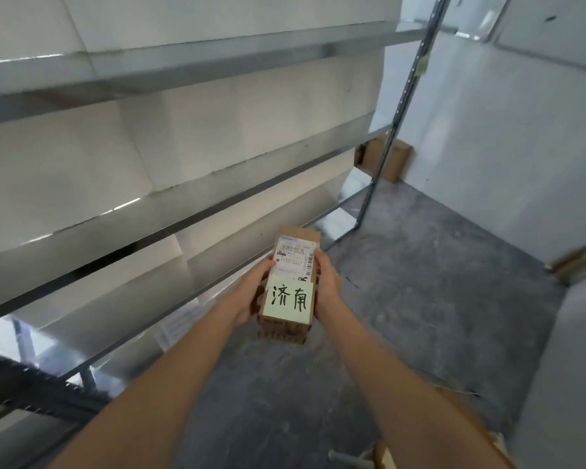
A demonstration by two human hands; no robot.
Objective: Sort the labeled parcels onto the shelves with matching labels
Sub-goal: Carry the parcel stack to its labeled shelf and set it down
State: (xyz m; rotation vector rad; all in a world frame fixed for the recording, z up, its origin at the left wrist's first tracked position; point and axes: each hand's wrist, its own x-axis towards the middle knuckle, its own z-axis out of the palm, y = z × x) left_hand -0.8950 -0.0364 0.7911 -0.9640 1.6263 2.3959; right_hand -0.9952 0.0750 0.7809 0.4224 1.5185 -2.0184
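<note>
A small brown cardboard parcel (293,252) is held out in front of me over the floor. It carries a white shipping label and a pale yellow sticky note (287,301) with two handwritten black characters. My left hand (251,292) grips its left side and my right hand (327,284) grips its right side. A metal shelf unit (183,211) with several grey tiers runs along my left. A pale tag (422,64) hangs on its far upright, too blurred to read.
Another cardboard box (384,159) sits on the lowest tier at the far end of the shelves, by the white wall. More cardboard (582,258) lies at the right edge. The floor is grey concrete (420,282). A box corner (383,455) shows at the bottom.
</note>
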